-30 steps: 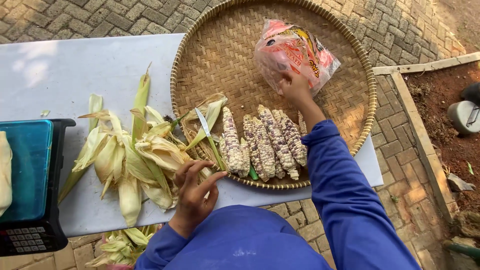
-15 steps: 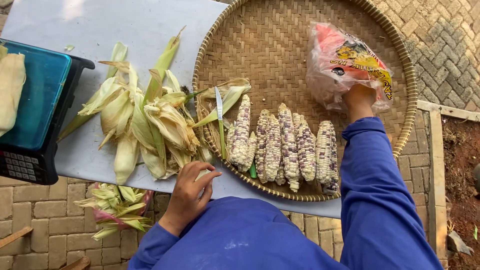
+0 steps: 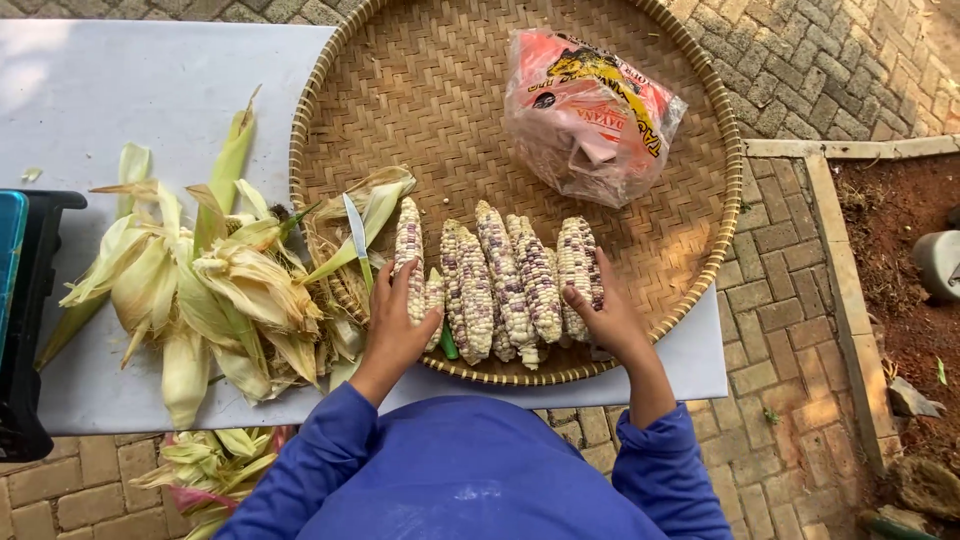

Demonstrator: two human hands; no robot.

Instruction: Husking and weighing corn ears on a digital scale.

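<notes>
Several husked corn cobs (image 3: 505, 280) with white and purple kernels lie side by side in a round woven bamboo tray (image 3: 430, 110). My left hand (image 3: 395, 325) rests on the leftmost cob, fingers around it. My right hand (image 3: 605, 315) touches the rightmost cob. A small knife (image 3: 356, 235) lies on husks at the tray's left rim. A crumpled plastic bag (image 3: 590, 115) with orange and yellow print lies in the tray's upper right.
A pile of pale green and yellow corn husks (image 3: 200, 285) covers the white table (image 3: 110, 100) left of the tray. More husks (image 3: 205, 465) lie on the brick paving below. A dark crate with a teal top (image 3: 25, 310) stands at the left edge.
My right hand let go of the plastic bag and came down to the rightmost cob. My left hand moved from the table's edge up onto the leftmost cob.
</notes>
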